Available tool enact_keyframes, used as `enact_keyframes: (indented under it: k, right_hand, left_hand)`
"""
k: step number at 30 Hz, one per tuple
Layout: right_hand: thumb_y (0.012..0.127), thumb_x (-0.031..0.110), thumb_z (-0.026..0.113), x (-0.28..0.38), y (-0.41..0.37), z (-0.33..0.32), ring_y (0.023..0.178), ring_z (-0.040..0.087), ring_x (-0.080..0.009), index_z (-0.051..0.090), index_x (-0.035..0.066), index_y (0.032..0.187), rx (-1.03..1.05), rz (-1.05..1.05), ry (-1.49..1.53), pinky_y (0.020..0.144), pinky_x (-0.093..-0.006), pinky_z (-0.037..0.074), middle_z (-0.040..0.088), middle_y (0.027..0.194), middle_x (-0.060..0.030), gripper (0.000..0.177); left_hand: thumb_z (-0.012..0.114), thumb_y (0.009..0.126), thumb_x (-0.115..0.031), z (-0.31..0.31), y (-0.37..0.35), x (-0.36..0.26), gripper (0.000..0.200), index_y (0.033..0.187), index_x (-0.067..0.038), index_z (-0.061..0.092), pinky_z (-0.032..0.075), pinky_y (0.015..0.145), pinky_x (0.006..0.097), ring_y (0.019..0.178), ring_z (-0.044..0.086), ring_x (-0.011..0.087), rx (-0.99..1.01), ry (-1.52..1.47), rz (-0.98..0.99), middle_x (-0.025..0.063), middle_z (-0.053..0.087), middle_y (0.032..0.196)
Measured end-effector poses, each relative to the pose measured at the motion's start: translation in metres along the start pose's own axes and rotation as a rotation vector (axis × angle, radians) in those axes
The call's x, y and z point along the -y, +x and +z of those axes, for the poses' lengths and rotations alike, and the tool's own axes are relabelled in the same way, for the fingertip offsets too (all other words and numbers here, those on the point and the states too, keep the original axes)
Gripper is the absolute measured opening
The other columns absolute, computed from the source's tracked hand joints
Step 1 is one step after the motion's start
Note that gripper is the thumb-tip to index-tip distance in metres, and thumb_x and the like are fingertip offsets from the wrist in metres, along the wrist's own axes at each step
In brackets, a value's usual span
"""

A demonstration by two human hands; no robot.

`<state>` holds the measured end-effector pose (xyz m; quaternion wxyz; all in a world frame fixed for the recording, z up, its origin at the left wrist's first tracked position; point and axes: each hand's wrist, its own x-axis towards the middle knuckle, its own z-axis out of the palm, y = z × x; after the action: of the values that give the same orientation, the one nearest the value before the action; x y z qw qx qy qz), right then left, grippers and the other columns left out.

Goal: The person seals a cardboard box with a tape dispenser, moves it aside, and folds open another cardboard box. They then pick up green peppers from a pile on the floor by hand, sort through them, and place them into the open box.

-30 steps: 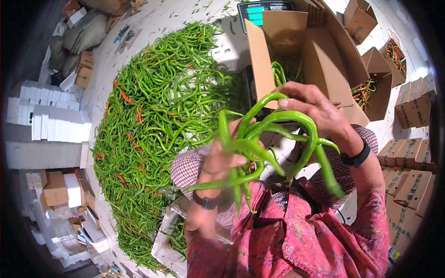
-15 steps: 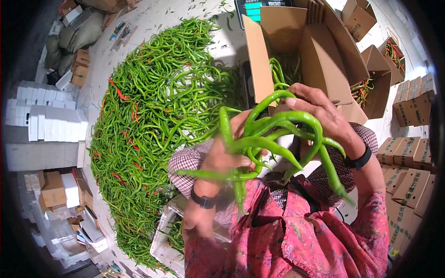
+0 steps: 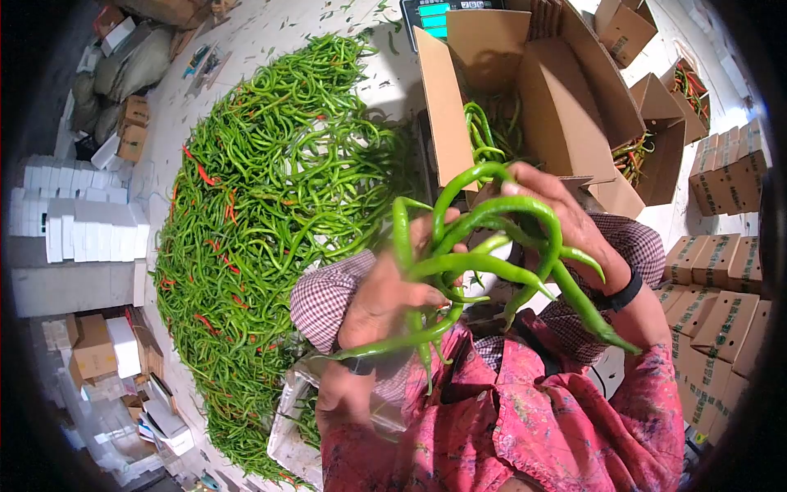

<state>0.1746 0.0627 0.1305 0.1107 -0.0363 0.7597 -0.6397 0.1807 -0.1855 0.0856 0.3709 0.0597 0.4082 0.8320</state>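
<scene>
Between my two hands hangs a loose bunch of long green chili peppers (image 3: 484,262), curled and crossing one another. My left hand (image 3: 385,299) is closed around their left side, its thumb over the stems or bodies; it is slightly blurred. My right hand (image 3: 561,209) grips the bunch from the upper right, fingers curled over the curved peppers. Just beyond the hands stands an open cardboard box (image 3: 566,107) with some green peppers inside. A wide heap of green peppers (image 3: 254,238) with a few red ones covers the floor to the left.
A scale display (image 3: 433,18) shows behind the box. More open boxes with peppers (image 3: 656,152) stand at the right, above stacked closed cartons (image 3: 721,320). A white crate (image 3: 287,426) is beside my left arm. White boxes (image 3: 90,230) are stacked far left.
The view has shifted slightly, so the heap and boxes appear a little further left. Both hands still hold the bunch; my left hand and the lowest long pepper have tilted a little.
</scene>
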Motion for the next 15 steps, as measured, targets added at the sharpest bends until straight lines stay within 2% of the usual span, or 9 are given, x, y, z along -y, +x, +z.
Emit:
enact_keyframes:
  k: [1, 3, 5, 6, 7, 9, 10, 13, 15]
  right_hand:
    - [0.098, 0.029, 0.052, -0.007, 0.002, 0.000, 0.083, 0.052, -0.0112, 0.058, 0.001, 0.105, 0.098, 0.099, 0.108, 0.073, -0.0251, 0.043, 0.056, 0.088, 0.0013, 0.030]
    - [0.098, 0.026, 0.051, -0.009, 0.001, 0.000, 0.082, 0.052, -0.0100, 0.058, 0.000, 0.103, 0.099, 0.019, 0.215, 0.071, -0.0262, 0.043, 0.057, 0.086, 0.0012, 0.027]
    - [0.099, 0.025, 0.050, 0.015, -0.003, -0.017, 0.077, 0.055, -0.0142, 0.057, 0.000, 0.101, 0.072, -0.223, -0.154, 0.070, -0.0299, 0.045, 0.060, 0.082, -0.0045, 0.026]
    - [0.098, 0.023, 0.050, 0.010, 0.003, -0.017, 0.071, 0.058, -0.0198, 0.056, -0.001, 0.100, -0.031, -0.326, -0.382, 0.068, -0.0332, 0.047, 0.060, 0.079, -0.0109, 0.024]
    - [0.098, 0.020, 0.052, 0.000, 0.017, -0.027, 0.069, 0.061, -0.0249, 0.055, -0.001, 0.101, 0.094, -0.094, -0.378, 0.066, -0.0350, 0.048, 0.059, 0.075, -0.0152, 0.021]
    - [0.097, 0.019, 0.053, -0.005, 0.019, -0.035, 0.070, 0.063, -0.0254, 0.054, -0.001, 0.101, 0.127, -0.158, -0.419, 0.065, -0.0369, 0.049, 0.058, 0.074, -0.0161, 0.020]
    - [0.097, 0.020, 0.054, -0.004, 0.020, -0.040, 0.072, 0.064, -0.0271, 0.054, 0.000, 0.101, 0.133, -0.193, -0.317, 0.065, -0.0381, 0.048, 0.059, 0.076, -0.0171, 0.021]
    - [0.086, 0.012, 0.063, 0.010, 0.015, -0.045, 0.076, 0.063, -0.0342, 0.056, 0.002, 0.100, 0.125, -0.373, -0.596, 0.064, -0.0412, 0.048, 0.061, 0.081, -0.0161, 0.018]
    - [0.082, 0.009, 0.064, 0.022, 0.009, -0.036, 0.076, 0.062, -0.0355, 0.056, 0.003, 0.099, 0.172, -0.403, -0.680, 0.064, -0.0422, 0.048, 0.060, 0.081, -0.0151, 0.019]
  left_hand:
    - [0.078, 0.062, -0.006, 0.001, 0.001, -0.001, 0.096, 0.145, -0.003, 0.030, 0.051, 0.088, 0.0332, 0.103, 0.060, 0.0214, -0.006, 0.023, -0.016, 0.0132, 0.053, 0.127]
    - [0.079, 0.062, -0.007, 0.012, 0.002, -0.004, 0.095, 0.145, -0.002, 0.031, 0.050, 0.091, 0.0330, 0.106, 0.059, 0.0213, -0.019, 0.016, -0.060, 0.0136, 0.052, 0.129]
    - [0.079, 0.062, -0.009, 0.013, 0.002, -0.004, 0.095, 0.144, -0.002, 0.032, 0.048, 0.094, 0.0329, 0.109, 0.058, 0.0212, -0.038, 0.003, -0.104, 0.0140, 0.051, 0.131]
    - [0.079, 0.063, -0.009, 0.009, 0.003, -0.005, 0.095, 0.145, -0.001, 0.031, 0.047, 0.095, 0.0333, 0.113, 0.056, 0.0214, 0.012, 0.044, -0.142, 0.0141, 0.050, 0.133]
    - [0.078, 0.064, -0.009, 0.006, 0.002, -0.006, 0.095, 0.145, -0.001, 0.031, 0.046, 0.097, 0.0337, 0.116, 0.055, 0.0216, 0.061, 0.088, -0.178, 0.0143, 0.049, 0.134]
    - [0.077, 0.065, -0.007, 0.010, 0.001, -0.007, 0.092, 0.144, 0.000, 0.031, 0.043, 0.101, 0.0349, 0.121, 0.052, 0.0221, 0.034, 0.055, -0.210, 0.0140, 0.050, 0.134]
    - [0.076, 0.066, -0.006, 0.007, 0.003, -0.003, 0.091, 0.144, 0.001, 0.031, 0.042, 0.102, 0.0352, 0.122, 0.051, 0.0225, 0.058, 0.045, -0.178, 0.0140, 0.050, 0.134]
    - [0.074, 0.067, -0.004, 0.005, 0.003, -0.001, 0.087, 0.143, 0.002, 0.033, 0.040, 0.105, 0.0361, 0.123, 0.050, 0.0228, 0.077, 0.034, -0.164, 0.0140, 0.050, 0.133]
    - [0.074, 0.067, -0.005, 0.007, 0.004, -0.002, 0.086, 0.142, 0.003, 0.034, 0.039, 0.106, 0.0366, 0.124, 0.049, 0.0227, 0.069, 0.035, -0.186, 0.0140, 0.050, 0.133]
